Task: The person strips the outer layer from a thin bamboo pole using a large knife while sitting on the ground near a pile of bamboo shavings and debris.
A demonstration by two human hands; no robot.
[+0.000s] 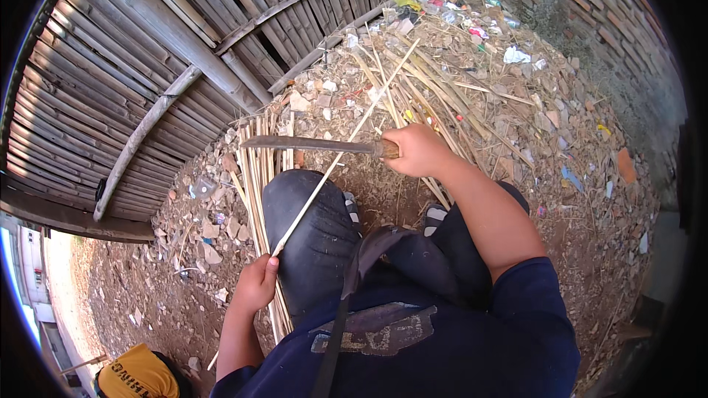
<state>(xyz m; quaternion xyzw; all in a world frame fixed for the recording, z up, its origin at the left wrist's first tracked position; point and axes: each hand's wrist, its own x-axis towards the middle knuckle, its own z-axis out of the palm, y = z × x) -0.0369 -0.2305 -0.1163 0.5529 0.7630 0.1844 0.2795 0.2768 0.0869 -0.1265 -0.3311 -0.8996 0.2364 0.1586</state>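
My right hand (419,150) is closed round the wooden handle of a long machete (310,144), whose dark blade points left across the front of my knees. Between the thumb and fingers of my left hand (257,282), beside my left thigh, is the near end of a thin pale bamboo strip (317,190). The strip slants up and away to the right, and the blade crosses it; whether they touch I cannot tell. A bundle of split bamboo strips (256,169) lies along the outer side of my left leg.
More bamboo strips (442,92) lie ahead on ground strewn with rubble and litter. A bamboo slat wall (147,66) stands at the left, a brick wall (590,7) at the far right. Someone in a yellow top (140,374) is at the lower left.
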